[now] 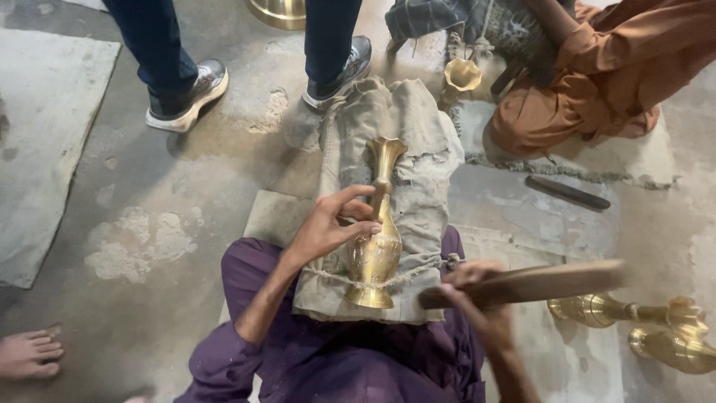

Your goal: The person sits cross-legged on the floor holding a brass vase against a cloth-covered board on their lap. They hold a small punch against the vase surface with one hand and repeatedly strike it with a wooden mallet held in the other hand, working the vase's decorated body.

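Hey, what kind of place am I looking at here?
Probably a floor-level brassware workshop. The left hand steadies an engraved golden brass vase on a grey padded cloth block, the right hand holds a flat wooden mallet, and more brass vases lie on the bare concrete floor.

Dim, flat indoor light, no clear single source; looks diffuse from above. Shadows soft and short, darkest under the sneakers (179, 101) in the upper left. Colours muted, slightly warm. Small highlights glint on the brass vase (377, 246) at centre, no blown-out glare. Centre reasonably sharp. Strong motion blur lower right: right hand (477, 295) and wooden paddle (529, 283) smeared. Brass pieces (656, 328) at the right edge soft. Wide-angle stretch at the corners. Fine detail mushy, compression visible on the floor.
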The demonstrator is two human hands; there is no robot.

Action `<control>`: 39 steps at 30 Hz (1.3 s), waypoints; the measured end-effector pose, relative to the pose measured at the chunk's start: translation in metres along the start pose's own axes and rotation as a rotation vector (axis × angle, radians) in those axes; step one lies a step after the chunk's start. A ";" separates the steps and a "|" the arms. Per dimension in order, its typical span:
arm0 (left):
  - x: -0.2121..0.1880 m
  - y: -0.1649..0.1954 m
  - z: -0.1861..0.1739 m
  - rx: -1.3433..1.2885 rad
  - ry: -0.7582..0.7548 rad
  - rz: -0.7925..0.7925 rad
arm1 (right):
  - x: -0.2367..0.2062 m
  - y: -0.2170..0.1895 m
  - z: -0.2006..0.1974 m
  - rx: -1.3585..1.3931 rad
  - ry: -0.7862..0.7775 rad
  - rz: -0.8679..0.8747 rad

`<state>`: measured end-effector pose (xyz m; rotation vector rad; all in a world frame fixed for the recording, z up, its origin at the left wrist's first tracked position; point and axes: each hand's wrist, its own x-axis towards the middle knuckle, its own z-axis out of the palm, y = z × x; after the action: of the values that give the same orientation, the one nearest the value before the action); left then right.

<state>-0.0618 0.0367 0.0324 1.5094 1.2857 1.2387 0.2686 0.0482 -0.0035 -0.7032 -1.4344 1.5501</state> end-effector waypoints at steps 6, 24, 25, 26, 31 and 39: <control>0.032 -0.003 -0.004 -0.021 -0.329 0.072 | -0.004 0.015 0.008 -0.204 0.000 0.240; 0.064 0.022 0.001 0.199 -0.762 0.250 | -0.021 -0.017 -0.013 -0.978 0.200 0.075; 0.065 0.022 0.002 0.209 -0.771 0.252 | -0.021 -0.018 -0.011 -0.999 0.186 0.039; 0.064 0.023 0.003 0.217 -0.777 0.252 | -0.021 -0.020 -0.009 -1.021 0.168 0.006; 0.061 0.026 0.002 0.257 -0.814 0.257 | -0.021 -0.025 -0.002 -1.199 0.003 0.174; 0.059 0.024 0.003 0.225 -0.801 0.295 | -0.028 -0.017 -0.020 -1.253 0.018 0.084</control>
<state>-0.0534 0.0906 0.0654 2.1124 0.6889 0.5309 0.3024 0.0320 0.0047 -1.4660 -2.3246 0.5152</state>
